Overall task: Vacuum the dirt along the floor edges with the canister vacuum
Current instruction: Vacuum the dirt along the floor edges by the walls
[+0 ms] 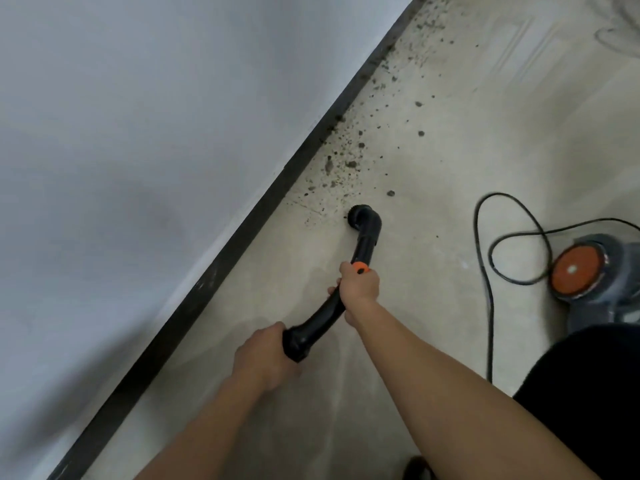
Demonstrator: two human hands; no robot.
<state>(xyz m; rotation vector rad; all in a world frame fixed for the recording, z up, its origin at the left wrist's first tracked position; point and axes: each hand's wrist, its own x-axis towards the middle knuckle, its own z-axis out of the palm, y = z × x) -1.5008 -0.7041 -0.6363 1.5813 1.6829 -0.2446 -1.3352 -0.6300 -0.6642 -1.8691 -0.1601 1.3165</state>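
A black curved vacuum wand [363,247] with an orange button reaches out over the pale floor. Its round nozzle [356,216] sits on the floor just below a band of dark dirt crumbs [349,157]. The dirt runs along the black baseboard [263,206] up toward the top of the view. My right hand [358,284] grips the wand at the orange button. My left hand [266,358] grips the wand's thick lower end. The grey canister vacuum [588,275] with an orange disc stands at the right edge.
A white wall [138,133] fills the left half. The black power cord [485,258] loops over the floor between the nozzle and the canister. My dark-clothed leg [588,393] is at the lower right.
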